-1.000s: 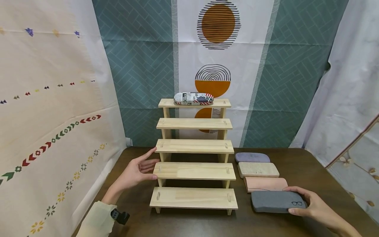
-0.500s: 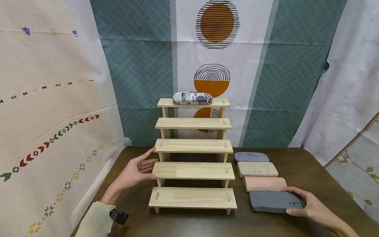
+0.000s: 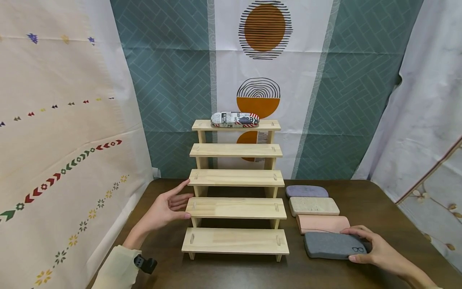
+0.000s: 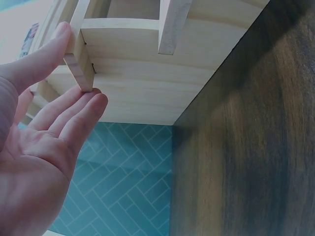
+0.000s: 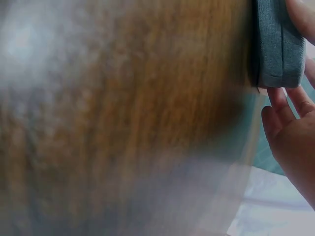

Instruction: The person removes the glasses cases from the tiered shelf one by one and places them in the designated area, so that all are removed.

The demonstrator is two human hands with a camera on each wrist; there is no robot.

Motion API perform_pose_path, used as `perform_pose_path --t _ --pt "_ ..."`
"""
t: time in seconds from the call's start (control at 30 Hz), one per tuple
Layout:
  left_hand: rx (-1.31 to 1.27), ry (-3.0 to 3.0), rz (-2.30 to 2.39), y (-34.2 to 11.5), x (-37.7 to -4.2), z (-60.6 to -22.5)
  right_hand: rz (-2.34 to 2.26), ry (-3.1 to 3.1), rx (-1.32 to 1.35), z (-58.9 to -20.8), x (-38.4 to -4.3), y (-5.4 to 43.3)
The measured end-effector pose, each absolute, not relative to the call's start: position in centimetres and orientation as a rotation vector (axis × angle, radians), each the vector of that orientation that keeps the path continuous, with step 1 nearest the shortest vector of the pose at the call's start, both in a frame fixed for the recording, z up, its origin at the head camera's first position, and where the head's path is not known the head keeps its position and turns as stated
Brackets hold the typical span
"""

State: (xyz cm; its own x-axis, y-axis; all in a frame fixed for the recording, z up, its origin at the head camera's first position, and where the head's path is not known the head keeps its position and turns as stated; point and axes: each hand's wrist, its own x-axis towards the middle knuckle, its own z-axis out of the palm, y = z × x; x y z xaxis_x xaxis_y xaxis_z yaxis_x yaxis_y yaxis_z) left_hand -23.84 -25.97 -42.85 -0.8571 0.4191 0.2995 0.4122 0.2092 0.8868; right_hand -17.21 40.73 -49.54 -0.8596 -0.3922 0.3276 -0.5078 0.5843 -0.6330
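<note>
A pale wooden five-step display stand (image 3: 236, 177) stands mid-table in the head view. My left hand (image 3: 165, 210) holds its left side, thumb at the end of the second step from the bottom and index fingertip at the third. In the left wrist view the thumb and fingers of the left hand (image 4: 47, 118) pinch the end of a step board (image 4: 78, 64). To the right, my right hand (image 3: 377, 251) grips the right end of a dark grey glasses case (image 3: 330, 245) with a small glasses print. The right wrist view shows the case's fabric end (image 5: 280, 54) between thumb and fingers.
Behind the grey case lie a pink case (image 3: 321, 224), a cream case (image 3: 314, 206) and a purple case (image 3: 306, 191) in a row. A newspaper-print case (image 3: 234, 119) lies on the top step. Patterned cloths hang around the brown table (image 3: 252, 275).
</note>
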Motion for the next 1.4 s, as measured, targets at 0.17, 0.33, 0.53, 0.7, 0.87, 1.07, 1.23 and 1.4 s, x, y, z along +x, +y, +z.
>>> perform_pose_path --t 0.17,0.33,0.53,0.7,0.87,1.07,1.23,1.4 --pt "0.837 2.443 1.777 -25.98 -23.88 -42.91 1.146 -2.663 0.773 -49.71 -17.48 40.95" --pt "0.839 2.438 1.776 -25.99 -23.88 -42.92 1.142 -2.724 0.723 -49.52 -17.55 40.99" --pt "0.841 2.435 1.781 -25.96 -23.95 -42.86 1.126 -2.737 0.727 -49.46 -17.60 40.87" --pt "0.847 2.431 1.781 -25.94 -24.01 -42.85 1.141 -2.730 0.725 -49.41 -17.58 40.91" --pt "0.848 2.440 1.775 -25.99 -24.03 -42.91 1.148 -2.703 0.766 -49.52 -17.73 41.12" --pt "0.854 2.429 1.787 -26.01 -23.97 -42.90 1.142 -2.704 0.777 -49.78 -17.89 41.34" --pt "0.851 2.426 1.788 -26.01 -23.97 -42.93 1.146 -2.709 0.774 -49.69 -17.78 41.30" --pt "0.844 2.431 1.785 -25.99 -23.94 -42.93 1.174 -2.709 0.763 -49.40 -17.59 41.09"
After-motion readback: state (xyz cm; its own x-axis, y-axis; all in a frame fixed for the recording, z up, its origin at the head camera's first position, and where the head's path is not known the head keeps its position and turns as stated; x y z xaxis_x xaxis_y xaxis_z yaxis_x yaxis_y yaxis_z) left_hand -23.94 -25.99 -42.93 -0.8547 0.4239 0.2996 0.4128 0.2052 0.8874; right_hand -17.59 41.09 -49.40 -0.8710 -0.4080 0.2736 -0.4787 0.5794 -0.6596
